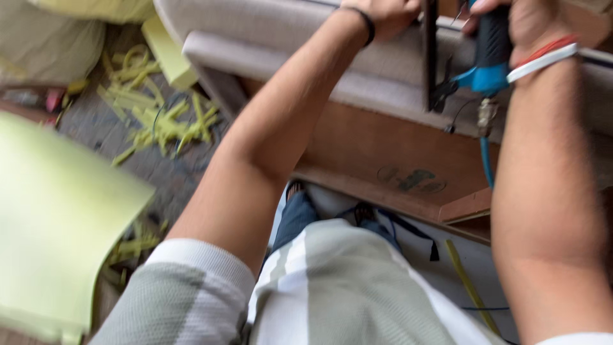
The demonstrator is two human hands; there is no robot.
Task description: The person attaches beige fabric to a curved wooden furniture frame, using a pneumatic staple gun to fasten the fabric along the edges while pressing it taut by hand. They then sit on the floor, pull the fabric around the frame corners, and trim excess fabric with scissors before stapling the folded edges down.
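Grey-white shirt [345, 287] nearest cam | R hand [520, 22] clamped on blue air tool [491, 51] above wood panel [383, 147] | L hand [380, 13] closed on dark strip [430, 57] beside tool | risk: tool slips twd L hand, hose [486, 163] snags

Right hand [520, 19] grips a blue tool [491, 54]; left hand [380, 13] presses grey upholstery [287, 32].

Yellow foam strips [156, 115] lie scattered on the grey floor [159, 169] at the left. A large pale yellow foam sheet [54, 223] fills the near left corner. What looks like a cushion [51, 38], blurred, sits at the top left.
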